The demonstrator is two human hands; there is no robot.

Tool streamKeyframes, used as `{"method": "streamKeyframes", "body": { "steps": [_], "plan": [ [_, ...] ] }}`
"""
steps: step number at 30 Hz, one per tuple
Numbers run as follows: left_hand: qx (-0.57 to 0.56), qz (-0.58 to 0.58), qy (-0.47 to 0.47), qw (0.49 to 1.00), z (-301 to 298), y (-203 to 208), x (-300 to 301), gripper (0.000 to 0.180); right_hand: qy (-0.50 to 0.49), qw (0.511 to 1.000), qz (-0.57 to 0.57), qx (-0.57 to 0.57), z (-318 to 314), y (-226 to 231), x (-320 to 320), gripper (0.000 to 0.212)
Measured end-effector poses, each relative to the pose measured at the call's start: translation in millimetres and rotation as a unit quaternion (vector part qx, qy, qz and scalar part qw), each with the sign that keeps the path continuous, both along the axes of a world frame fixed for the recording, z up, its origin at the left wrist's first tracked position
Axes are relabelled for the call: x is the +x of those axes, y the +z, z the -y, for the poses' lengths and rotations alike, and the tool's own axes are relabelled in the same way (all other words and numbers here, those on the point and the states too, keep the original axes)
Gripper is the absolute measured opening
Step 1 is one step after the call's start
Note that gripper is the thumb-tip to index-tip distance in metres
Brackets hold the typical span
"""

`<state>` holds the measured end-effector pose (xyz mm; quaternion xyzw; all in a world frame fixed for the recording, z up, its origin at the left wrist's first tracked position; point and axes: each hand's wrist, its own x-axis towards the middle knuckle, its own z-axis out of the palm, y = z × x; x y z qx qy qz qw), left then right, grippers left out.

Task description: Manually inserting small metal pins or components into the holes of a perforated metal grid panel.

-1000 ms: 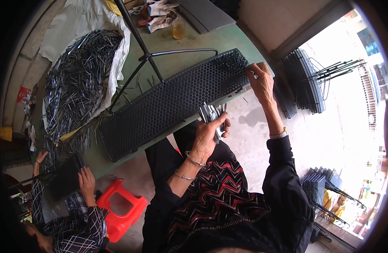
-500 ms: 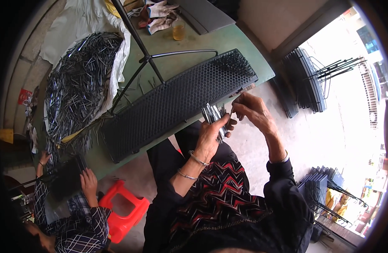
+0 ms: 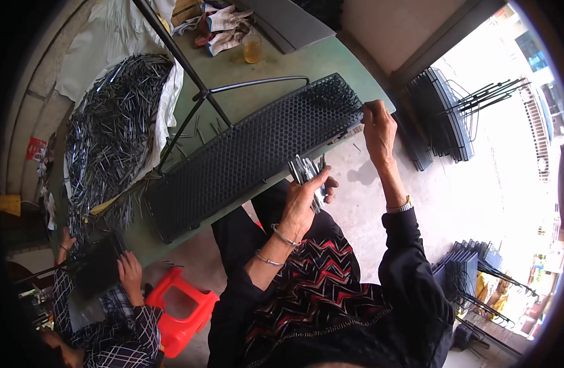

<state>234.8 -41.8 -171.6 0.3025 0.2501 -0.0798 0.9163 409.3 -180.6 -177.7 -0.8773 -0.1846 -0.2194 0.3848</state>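
A bundle of thin, shiny metal strips (image 3: 304,170) is gripped in my left hand (image 3: 303,195), close to the table's near edge. My right hand (image 3: 379,130) is closed in a pinch at the right end of a long black honeycomb-mesh panel (image 3: 257,144). Whatever sits between those fingertips is too small or hidden to tell. The panel lies slantwise on the table, with a dark cluster of strips (image 3: 334,95) standing in its holes at the right end. A black rod frame (image 3: 203,93) rises from behind it.
A heap of metal strips (image 3: 119,110) fills a white sack at the left of the green table (image 3: 223,64). Gloves (image 3: 225,27) and a glass of amber liquid (image 3: 252,49) sit behind. A co-worker's hand (image 3: 130,276) is near a red stool (image 3: 177,310). Panels (image 3: 444,116) stand at right.
My right hand has moved away from the bundle, up and right to the panel's right end. My left hand still holds the strips in nearly the same place.
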Motion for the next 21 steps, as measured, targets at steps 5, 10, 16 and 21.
{"method": "streamKeyframes", "body": {
  "steps": [5, 10, 16, 21],
  "plan": [
    [-0.006, 0.005, 0.008, 1.000, -1, 1, 1, 0.015, -0.017, 0.994, 0.039, -0.101, -9, -3, -2, 0.009],
    [0.009, 0.003, 0.021, 1.000, 0, 7, 1, 0.017, 0.063, 0.992, -0.109, -0.010, -2, 17, -25, 0.019],
    [0.044, 0.010, 0.003, 0.999, 6, 3, -2, 0.023, 0.260, 0.871, -0.415, 0.036, -2, 47, -81, 0.020],
    [0.053, 0.016, -0.006, 0.998, 11, 4, -3, 0.026, 0.235, 0.864, -0.444, 0.019, 2, 46, -81, 0.019]
  ]
}}
